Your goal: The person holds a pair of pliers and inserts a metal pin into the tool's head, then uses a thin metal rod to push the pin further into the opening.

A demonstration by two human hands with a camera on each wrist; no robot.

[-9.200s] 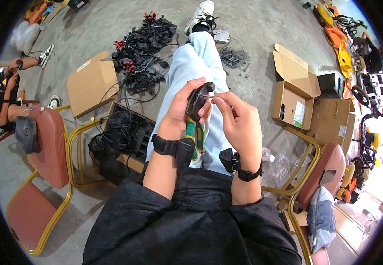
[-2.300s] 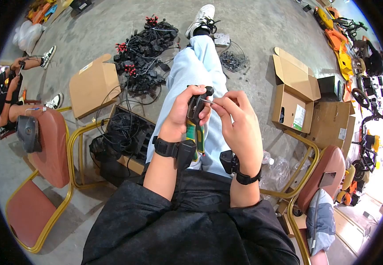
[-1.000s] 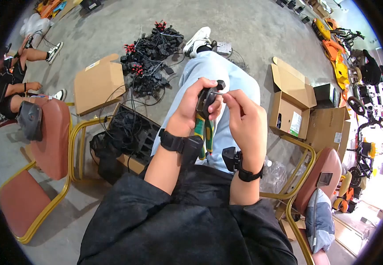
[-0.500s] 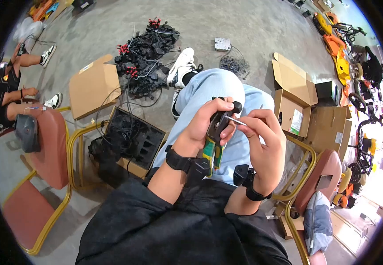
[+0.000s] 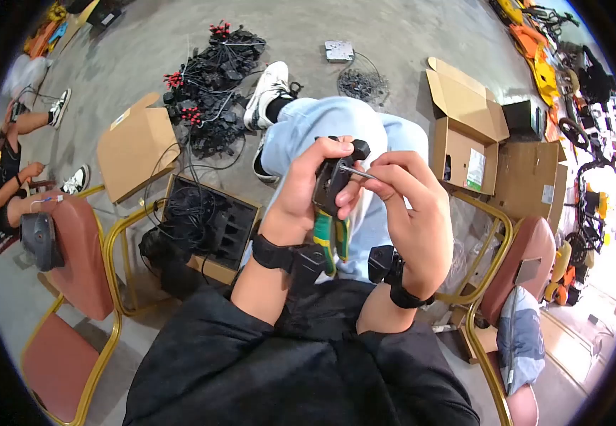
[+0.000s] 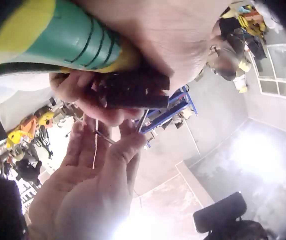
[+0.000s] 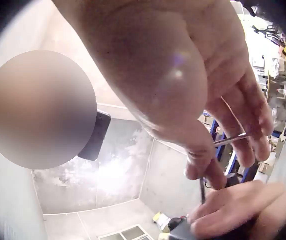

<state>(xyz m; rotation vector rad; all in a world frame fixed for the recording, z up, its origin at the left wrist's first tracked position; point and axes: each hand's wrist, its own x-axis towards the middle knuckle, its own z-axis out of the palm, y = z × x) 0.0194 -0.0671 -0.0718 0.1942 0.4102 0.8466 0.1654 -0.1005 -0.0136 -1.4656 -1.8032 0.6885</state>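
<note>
My left hand grips pliers with a black head and green-and-yellow handles, held over the raised knee. The head points away, with a round black knob at its far end. The handles hang below the palm. My right hand pinches a thin bent metal hex key between thumb and fingers. Its tip meets the side of the black head. In the right wrist view part of the hex key crosses the fingers. A green handle fills the upper left of the left wrist view.
Black parts with red-tipped cables lie heaped on the floor. An open box of cables is at left, an open cardboard box at right. Chairs flank me. Another person sits at far left.
The legs have bent and crossed, raising a knee beneath the hands. Both hands shifted right, then back left, still holding pliers and hex key. More of the key's shaft shows now.
</note>
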